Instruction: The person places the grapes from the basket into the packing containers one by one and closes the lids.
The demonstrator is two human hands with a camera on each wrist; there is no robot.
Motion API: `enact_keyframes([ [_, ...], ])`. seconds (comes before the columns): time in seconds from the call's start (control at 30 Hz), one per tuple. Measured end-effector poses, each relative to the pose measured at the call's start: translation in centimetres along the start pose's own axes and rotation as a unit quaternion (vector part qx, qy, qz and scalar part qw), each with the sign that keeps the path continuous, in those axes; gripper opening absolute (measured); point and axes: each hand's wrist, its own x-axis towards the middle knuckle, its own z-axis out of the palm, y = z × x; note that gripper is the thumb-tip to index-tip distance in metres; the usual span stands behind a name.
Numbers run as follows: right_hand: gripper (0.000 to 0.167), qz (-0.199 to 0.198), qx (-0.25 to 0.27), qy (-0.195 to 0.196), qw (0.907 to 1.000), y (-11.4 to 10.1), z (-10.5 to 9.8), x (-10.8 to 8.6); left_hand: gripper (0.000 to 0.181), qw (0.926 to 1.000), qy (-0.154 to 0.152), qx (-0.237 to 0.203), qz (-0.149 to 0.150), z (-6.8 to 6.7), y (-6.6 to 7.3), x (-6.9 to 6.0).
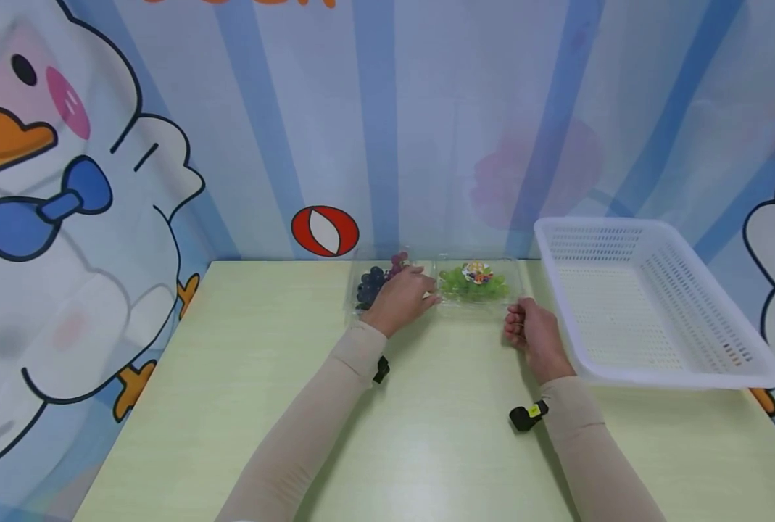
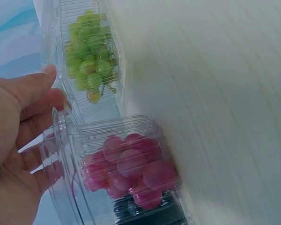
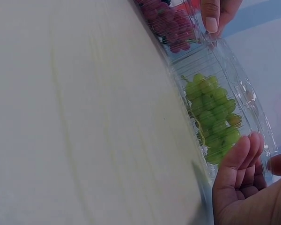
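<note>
Two clear plastic boxes stand side by side at the table's back. Green grapes [image 1: 468,286] fill the right grape box [image 2: 113,101], which bears a round colourful label [image 1: 478,272]. Pink grapes [image 2: 131,166] and dark grapes [image 1: 369,285] lie in the left box [image 2: 152,123]. Where the boxes meet, my left hand [image 1: 403,297] has its thumb and a finger at the green grape box's near corner; other fingers reach behind the left box's rim. My right hand [image 1: 536,333] pinches the green grape box's right corner, its other fingers curled. Part of that grip is hidden in the right wrist view.
A white perforated basket [image 1: 560,304] stands right of my right hand, near the table's right side. Behind the pale table [image 1: 283,341] hangs a printed cloth [image 1: 439,123] with blue stripes and cartoon figures, close to the boxes' backs.
</note>
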Motion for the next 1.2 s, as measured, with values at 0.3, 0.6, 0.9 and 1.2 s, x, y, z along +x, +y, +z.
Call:
enact_keyframes([
  [0.3, 0.030, 0.010, 0.013, 0.000, 0.9999, -0.1, 0.1, -0.2, 0.020, 0.9999, -0.004, 0.009, 0.010, -0.2, 0.3, -0.1],
  [0.6, 0.028, 0.002, 0.013, -0.011, 0.9999, -1.0, 0.8, -2.1, 0.021, 0.9994, -0.003, 0.032, 0.013, 0.0, 0.1, -0.1],
  [0.9, 0.030, -0.016, 0.017, 0.007, 0.9997, -0.1, 0.5, -0.1, 0.020, 0.9987, 0.001, 0.046, 0.024, -0.4, 0.0, 0.0],
  [1.2, 0.029, -0.008, 0.019, 0.012, 0.9997, 0.1, 0.4, 0.2, 0.020, 0.9985, -0.005, 0.046, 0.028, -0.2, -0.1, 0.1],
])
